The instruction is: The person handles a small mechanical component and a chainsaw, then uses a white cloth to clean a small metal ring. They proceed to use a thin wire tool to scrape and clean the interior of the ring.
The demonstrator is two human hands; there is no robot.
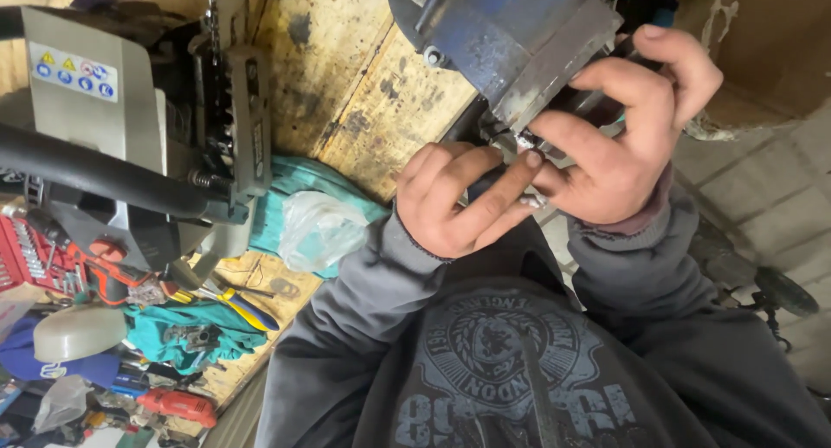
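A blue bench vise [506, 32] sits at the edge of a stained wooden workbench [346, 76]. Both hands are at its jaws. My right hand [623, 128] wraps around a small dark part [597, 102] held against the vise jaw, fingers closed over it. My left hand [463, 201] is just below, its fingers curled and its index finger pressing a small shiny metal piece [526, 145] at the jaw. What exactly the metal piece is stays hidden by the fingers.
A grey chainsaw [130, 136] with a black handle lies on the bench at left. Near it are a teal cloth [294, 188], a clear plastic bag [316, 227], pliers with blue-yellow grips [238, 305], a red socket set [35, 262] and a red tool [177, 405].
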